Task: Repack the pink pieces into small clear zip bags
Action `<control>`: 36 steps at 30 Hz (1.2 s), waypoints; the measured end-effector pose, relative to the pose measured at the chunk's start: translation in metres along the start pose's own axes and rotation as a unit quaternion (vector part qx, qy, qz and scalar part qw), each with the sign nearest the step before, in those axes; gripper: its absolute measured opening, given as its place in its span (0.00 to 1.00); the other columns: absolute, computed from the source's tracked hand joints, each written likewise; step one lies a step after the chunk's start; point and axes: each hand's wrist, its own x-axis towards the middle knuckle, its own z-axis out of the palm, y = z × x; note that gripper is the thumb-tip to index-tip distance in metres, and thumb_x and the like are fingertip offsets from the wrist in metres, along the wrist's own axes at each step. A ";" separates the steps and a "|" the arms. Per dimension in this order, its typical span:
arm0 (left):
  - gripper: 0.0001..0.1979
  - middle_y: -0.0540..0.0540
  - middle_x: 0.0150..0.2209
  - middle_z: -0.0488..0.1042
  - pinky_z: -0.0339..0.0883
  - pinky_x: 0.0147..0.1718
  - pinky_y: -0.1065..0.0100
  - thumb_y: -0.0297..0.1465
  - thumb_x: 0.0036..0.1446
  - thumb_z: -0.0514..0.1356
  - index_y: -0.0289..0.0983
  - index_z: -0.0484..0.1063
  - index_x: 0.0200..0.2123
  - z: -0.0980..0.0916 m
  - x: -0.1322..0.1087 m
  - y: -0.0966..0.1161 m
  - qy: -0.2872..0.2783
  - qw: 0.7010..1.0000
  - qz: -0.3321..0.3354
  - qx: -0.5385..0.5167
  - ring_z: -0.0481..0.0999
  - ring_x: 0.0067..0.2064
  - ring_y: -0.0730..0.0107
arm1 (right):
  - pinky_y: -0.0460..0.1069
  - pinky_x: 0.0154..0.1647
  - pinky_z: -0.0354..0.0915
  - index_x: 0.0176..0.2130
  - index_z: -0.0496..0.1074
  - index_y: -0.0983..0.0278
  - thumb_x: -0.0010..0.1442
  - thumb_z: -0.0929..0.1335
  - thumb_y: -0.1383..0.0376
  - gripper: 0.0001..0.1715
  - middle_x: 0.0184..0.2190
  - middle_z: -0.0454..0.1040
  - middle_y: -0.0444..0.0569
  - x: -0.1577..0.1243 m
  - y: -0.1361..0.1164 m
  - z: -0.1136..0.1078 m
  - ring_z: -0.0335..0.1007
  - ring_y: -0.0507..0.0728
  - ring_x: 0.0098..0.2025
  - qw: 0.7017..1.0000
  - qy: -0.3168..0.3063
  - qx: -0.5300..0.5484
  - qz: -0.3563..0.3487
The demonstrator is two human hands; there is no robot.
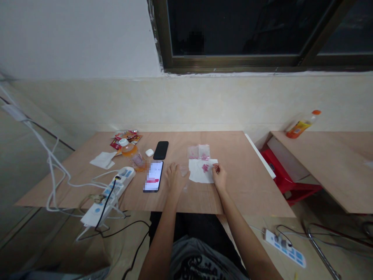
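Observation:
A white sheet of paper [196, 175] lies on the wooden table, with a small heap of pink pieces [205, 168] on it, too small to name. My right hand [220, 179] rests at the paper's right edge, its fingertips pinched together; whatever is between them is too small to make out. Left of the paper, my left hand [175, 178] lies on the table with fingers stretched out. Its thumb is near a clear plastic piece [184, 170], hard to see against the wood. Just behind the paper are small clear bags [204, 151] with pink bits inside.
Left of my hands lie a lit phone [153, 177], a dark phone [161, 150] and a white case [149, 152]. Farther left are an orange drink bottle [134, 155], snack wrappers [116, 143], tissue [103, 160] and a power strip [109, 196] with cables. A red stool [284, 177] stands right.

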 end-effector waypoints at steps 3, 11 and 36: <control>0.30 0.35 0.60 0.61 0.53 0.55 0.52 0.48 0.53 0.57 0.35 0.66 0.54 0.004 -0.003 0.002 -0.002 1.000 0.018 0.000 0.60 0.59 0.47 | 0.48 0.32 0.60 0.36 0.72 0.66 0.55 0.62 0.59 0.15 0.27 0.72 0.47 0.000 0.001 0.000 0.65 0.54 0.29 1.000 0.002 0.004 0.002; 0.34 0.33 0.57 0.63 0.56 0.53 0.52 0.51 0.53 0.55 0.34 0.62 0.55 0.017 -0.034 0.005 -0.003 0.998 -0.059 0.015 0.63 0.56 0.47 | 0.48 0.32 0.60 0.36 0.72 0.66 0.55 0.62 0.60 0.15 0.28 0.73 0.48 0.000 0.001 0.000 0.66 0.55 0.29 1.000 0.002 0.005 0.001; 0.29 0.34 0.61 0.59 0.55 0.55 0.49 0.48 0.51 0.58 0.36 0.68 0.51 0.014 -0.022 0.008 0.003 0.999 -0.038 0.005 0.59 0.59 0.44 | 0.48 0.32 0.61 0.34 0.71 0.65 0.55 0.61 0.59 0.15 0.28 0.73 0.48 0.001 -0.001 -0.001 0.66 0.55 0.29 1.000 0.003 -0.009 0.007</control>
